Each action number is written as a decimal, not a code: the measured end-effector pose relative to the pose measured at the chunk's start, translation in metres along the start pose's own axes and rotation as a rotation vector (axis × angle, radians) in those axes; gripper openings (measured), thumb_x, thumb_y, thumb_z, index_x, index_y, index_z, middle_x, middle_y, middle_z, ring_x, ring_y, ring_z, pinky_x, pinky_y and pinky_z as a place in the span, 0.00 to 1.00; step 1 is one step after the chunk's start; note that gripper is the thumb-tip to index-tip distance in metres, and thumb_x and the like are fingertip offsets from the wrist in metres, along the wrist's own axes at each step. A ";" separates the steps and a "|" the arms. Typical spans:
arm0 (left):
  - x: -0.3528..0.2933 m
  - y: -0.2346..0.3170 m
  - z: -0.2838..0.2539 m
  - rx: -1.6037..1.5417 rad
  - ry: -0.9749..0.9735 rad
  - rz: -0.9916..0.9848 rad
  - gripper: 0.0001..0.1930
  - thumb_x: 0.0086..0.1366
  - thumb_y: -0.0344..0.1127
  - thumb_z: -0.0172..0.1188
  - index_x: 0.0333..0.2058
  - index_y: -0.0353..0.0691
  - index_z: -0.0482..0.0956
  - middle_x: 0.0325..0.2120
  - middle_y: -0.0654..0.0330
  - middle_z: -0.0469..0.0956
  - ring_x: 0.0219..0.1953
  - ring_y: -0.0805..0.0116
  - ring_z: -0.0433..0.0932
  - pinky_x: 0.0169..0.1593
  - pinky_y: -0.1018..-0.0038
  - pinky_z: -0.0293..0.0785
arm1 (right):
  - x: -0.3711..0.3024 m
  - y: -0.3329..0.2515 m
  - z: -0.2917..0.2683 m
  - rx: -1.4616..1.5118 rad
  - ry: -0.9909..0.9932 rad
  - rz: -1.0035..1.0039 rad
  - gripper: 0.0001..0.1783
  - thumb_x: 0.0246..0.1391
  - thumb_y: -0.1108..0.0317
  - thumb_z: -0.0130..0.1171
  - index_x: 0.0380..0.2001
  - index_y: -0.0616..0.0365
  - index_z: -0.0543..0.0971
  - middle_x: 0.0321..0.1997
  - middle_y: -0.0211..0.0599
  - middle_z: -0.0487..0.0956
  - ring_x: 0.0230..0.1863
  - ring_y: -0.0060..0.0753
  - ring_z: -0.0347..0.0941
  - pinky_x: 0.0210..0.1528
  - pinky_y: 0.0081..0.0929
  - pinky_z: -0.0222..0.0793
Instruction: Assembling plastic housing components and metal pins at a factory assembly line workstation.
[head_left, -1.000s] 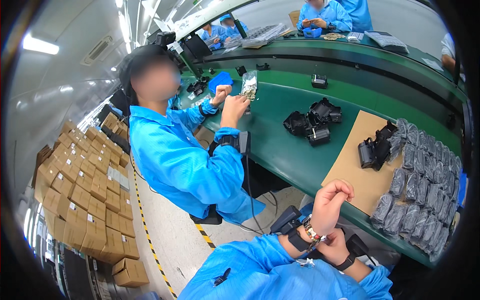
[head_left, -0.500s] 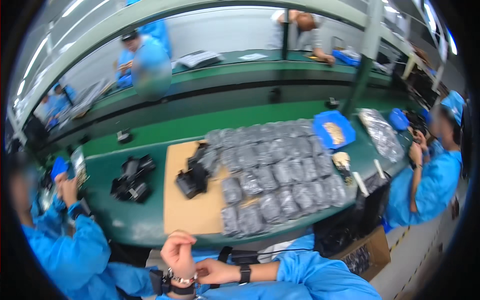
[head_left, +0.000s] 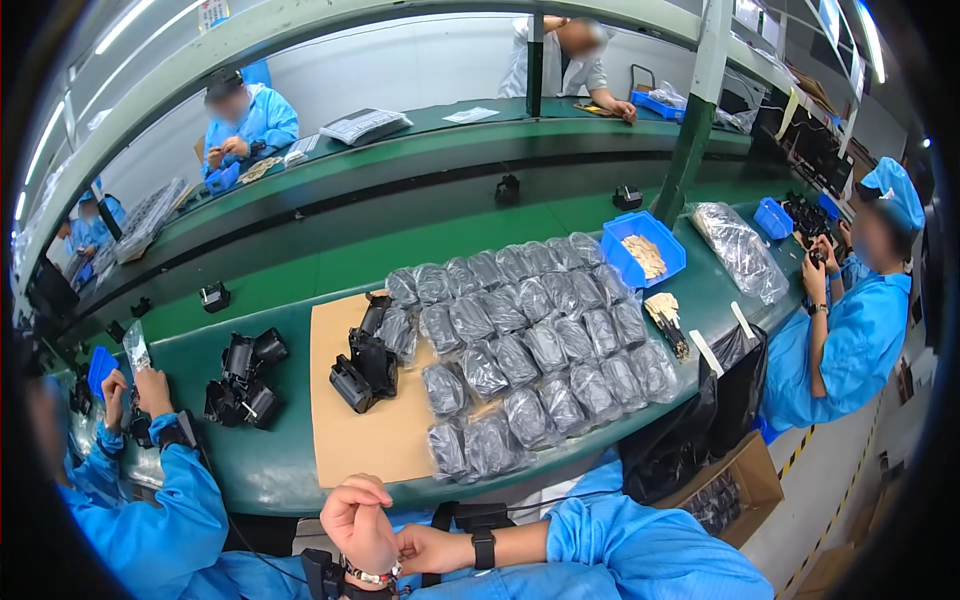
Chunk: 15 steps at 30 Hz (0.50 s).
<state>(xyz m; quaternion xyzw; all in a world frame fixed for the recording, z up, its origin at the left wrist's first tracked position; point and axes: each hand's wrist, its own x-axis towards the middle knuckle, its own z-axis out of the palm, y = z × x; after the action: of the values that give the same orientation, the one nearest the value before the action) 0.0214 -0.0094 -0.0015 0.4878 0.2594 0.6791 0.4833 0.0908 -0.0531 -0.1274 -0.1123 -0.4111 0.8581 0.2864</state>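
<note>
My left hand [head_left: 358, 522] is raised at the table's front edge, fingers loosely bent with nothing visible in them. A beaded bracelet [head_left: 370, 575] and a dark strap with a small black box [head_left: 322, 574] circle its wrist. My right hand [head_left: 432, 550] reaches across to that wrist; its fingertips are partly hidden behind it, closed on something I cannot make out. A black band [head_left: 484, 549] is on my right wrist. Beyond my hands, black plastic housings [head_left: 365, 370] lie on a brown cardboard sheet [head_left: 350, 440], beside rows of black parts in clear bags [head_left: 525, 415].
More black housings [head_left: 245, 380] sit left on the green table [head_left: 290, 470]. A blue bin [head_left: 645, 250] holds small beige pieces, with a brush [head_left: 668, 325] nearby. Co-workers sit left and right [head_left: 840, 320]. An open carton [head_left: 760, 490] stands at lower right, a green conveyor [head_left: 400, 250] beyond the table.
The whole view has shifted, with the tabletop things now further left in it. My hands stay together at the left wrist. The right-hand co-worker's hands remain on a dark part.
</note>
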 end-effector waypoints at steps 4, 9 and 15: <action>0.007 -0.002 0.001 -0.078 -0.024 -0.056 0.05 0.49 0.16 0.45 0.23 0.34 0.67 0.20 0.53 0.71 0.23 0.69 0.66 0.29 0.75 0.61 | 0.002 0.003 0.000 -0.029 0.039 -0.057 0.10 0.51 0.78 0.56 0.39 0.67 0.74 0.37 0.32 0.78 0.38 0.17 0.72 0.41 0.17 0.68; 0.017 -0.004 0.004 -0.142 -0.033 -0.069 0.06 0.48 0.17 0.45 0.22 0.34 0.67 0.20 0.53 0.71 0.22 0.69 0.65 0.28 0.75 0.60 | 0.004 0.001 -0.002 0.036 0.114 -0.173 0.10 0.51 0.78 0.55 0.39 0.66 0.75 0.37 0.30 0.78 0.38 0.16 0.71 0.39 0.17 0.67; 0.034 0.004 0.013 -0.221 0.054 -0.088 0.04 0.50 0.18 0.45 0.22 0.34 0.67 0.20 0.53 0.71 0.21 0.69 0.64 0.27 0.74 0.59 | 0.003 -0.034 0.003 -0.032 0.055 -0.040 0.11 0.52 0.78 0.53 0.41 0.66 0.73 0.40 0.31 0.77 0.41 0.17 0.71 0.45 0.15 0.66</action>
<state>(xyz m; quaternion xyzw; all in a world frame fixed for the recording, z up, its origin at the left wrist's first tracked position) 0.0302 0.0189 0.0209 0.4011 0.2169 0.6947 0.5563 0.1011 -0.0362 -0.0991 -0.1322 -0.4189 0.8421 0.3128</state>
